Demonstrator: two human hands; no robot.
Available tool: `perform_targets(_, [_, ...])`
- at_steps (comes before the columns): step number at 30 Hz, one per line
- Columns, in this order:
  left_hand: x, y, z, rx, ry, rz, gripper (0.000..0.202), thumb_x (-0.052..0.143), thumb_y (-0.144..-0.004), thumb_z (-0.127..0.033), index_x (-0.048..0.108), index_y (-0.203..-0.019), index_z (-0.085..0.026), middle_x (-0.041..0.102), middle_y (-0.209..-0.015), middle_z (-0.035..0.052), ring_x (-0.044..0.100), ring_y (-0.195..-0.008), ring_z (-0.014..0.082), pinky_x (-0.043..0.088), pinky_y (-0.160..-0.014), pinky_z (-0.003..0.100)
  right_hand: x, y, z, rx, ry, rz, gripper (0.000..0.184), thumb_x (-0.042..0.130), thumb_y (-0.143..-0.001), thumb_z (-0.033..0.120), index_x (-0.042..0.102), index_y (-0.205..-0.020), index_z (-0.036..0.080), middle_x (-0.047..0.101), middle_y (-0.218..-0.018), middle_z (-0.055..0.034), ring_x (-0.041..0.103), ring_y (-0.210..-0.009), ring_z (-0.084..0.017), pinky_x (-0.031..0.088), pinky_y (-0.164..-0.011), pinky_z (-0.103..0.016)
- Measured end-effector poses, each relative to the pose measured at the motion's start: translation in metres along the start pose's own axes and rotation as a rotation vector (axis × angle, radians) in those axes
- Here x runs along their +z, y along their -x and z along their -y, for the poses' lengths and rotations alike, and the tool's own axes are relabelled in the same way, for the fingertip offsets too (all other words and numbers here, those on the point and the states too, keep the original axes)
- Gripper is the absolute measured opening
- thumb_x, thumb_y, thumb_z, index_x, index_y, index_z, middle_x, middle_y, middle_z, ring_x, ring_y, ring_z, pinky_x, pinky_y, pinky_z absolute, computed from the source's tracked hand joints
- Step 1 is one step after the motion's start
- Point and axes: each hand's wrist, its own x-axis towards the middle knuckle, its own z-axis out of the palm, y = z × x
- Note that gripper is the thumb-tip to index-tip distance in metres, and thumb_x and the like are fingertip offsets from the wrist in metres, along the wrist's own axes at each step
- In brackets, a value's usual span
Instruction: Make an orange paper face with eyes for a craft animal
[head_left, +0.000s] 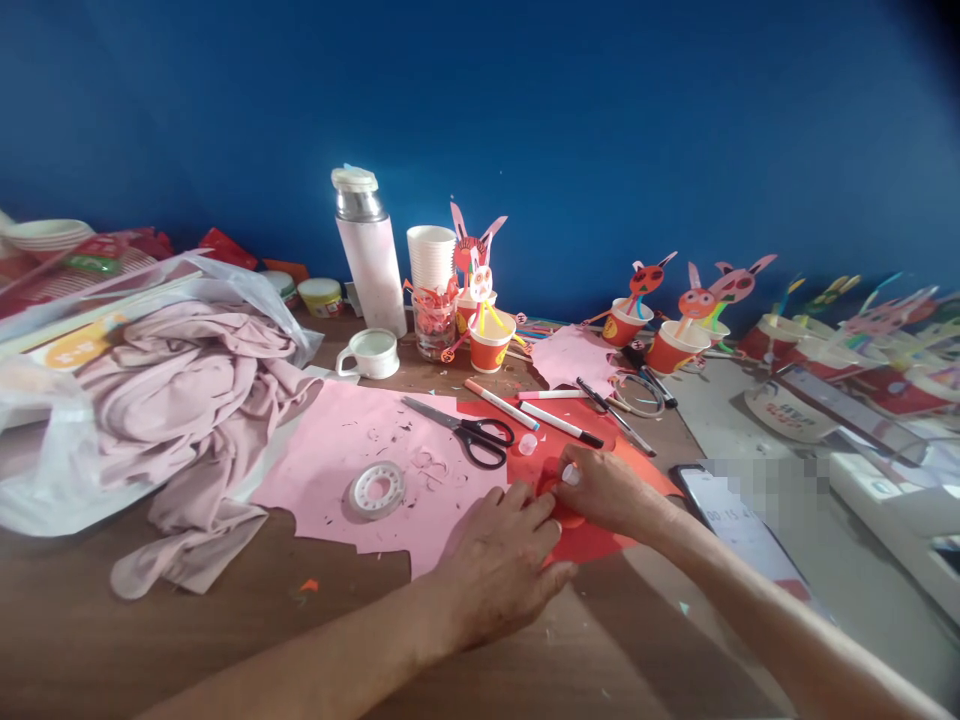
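Observation:
My left hand (514,555) rests low over the red paper sheet (626,450), fingers curled around the edge of a small orange-red paper piece (571,512). Opposite it, my right hand (611,490) is closed in a pinch at the same piece; its fingertips are partly hidden. A small translucent round piece (571,474) shows at the right fingers. A similar translucent disc (528,444) lies on the red sheet. Left of the hands, black-handled scissors (469,432) and a white tape roll (376,490) lie on the pink paper (322,460) among dark and pink scraps.
Markers (561,424) lie behind my hands. Further back stand a white mug (369,354), a thermos (371,265) and red paper cups (491,345) with rabbit-like paper figures. A phone (739,520) lies at right. Pink cloth (202,380) and plastic bags fill the left.

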Motion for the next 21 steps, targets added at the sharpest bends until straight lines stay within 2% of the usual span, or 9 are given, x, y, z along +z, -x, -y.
perform_targets(6, [0.001,0.003,0.000,-0.013,0.015,0.004,0.029,0.040,-0.089,-0.039,0.057,-0.094,-0.017,0.051,-0.119,0.0071,0.045,-0.101,0.0246,0.042,-0.082,0.040,-0.001,-0.002,0.003,0.007,-0.040,0.011,0.006,0.050,-0.068,0.017,0.056,-0.067,0.018,0.059,-0.058,-0.0027,0.050,-0.052,-0.014,0.026,-0.045,-0.023])
perform_targets(11, [0.000,0.001,0.000,0.000,-0.011,0.039,0.030,0.040,-0.088,-0.041,0.057,-0.093,-0.017,0.054,-0.116,0.0077,0.046,-0.098,0.0245,0.043,-0.079,0.040,-0.023,0.008,-0.002,-0.005,-0.142,0.034,0.009,0.047,-0.071,0.017,0.056,-0.072,0.019,0.059,-0.052,0.0024,0.053,-0.047,-0.011,0.029,-0.044,-0.019])
perform_targets(14, [-0.001,0.000,0.000,0.002,-0.030,0.028,0.032,0.040,-0.088,-0.044,0.056,-0.093,-0.016,0.050,-0.124,0.0072,0.046,-0.098,0.0243,0.044,-0.078,0.039,-0.033,0.021,-0.005,-0.009,-0.168,-0.024,0.014,0.044,-0.074,0.019,0.054,-0.082,0.021,0.060,-0.054,0.0037,0.055,-0.050,-0.012,0.033,-0.048,-0.019])
perform_targets(17, [0.001,0.001,0.000,0.013,-0.049,0.016,0.033,0.041,-0.088,-0.044,0.055,-0.096,-0.016,0.046,-0.129,0.0069,0.046,-0.099,0.0244,0.044,-0.079,0.039,-0.031,0.035,-0.003,-0.013,-0.128,-0.097,0.019,0.045,-0.072,0.017,0.054,-0.088,0.022,0.063,-0.063,0.0013,0.057,-0.058,-0.015,0.034,-0.054,-0.021])
perform_targets(21, [0.004,0.002,0.001,0.011,-0.051,-0.002,0.037,0.038,-0.088,-0.046,0.054,-0.103,-0.016,0.049,-0.124,0.0075,0.044,-0.102,0.0257,0.042,-0.082,0.040,-0.016,0.045,0.002,-0.006,0.057,-0.076,0.030,0.043,-0.070,0.012,0.055,-0.095,0.021,0.061,-0.056,0.0014,0.055,-0.051,-0.017,0.026,-0.048,-0.022])
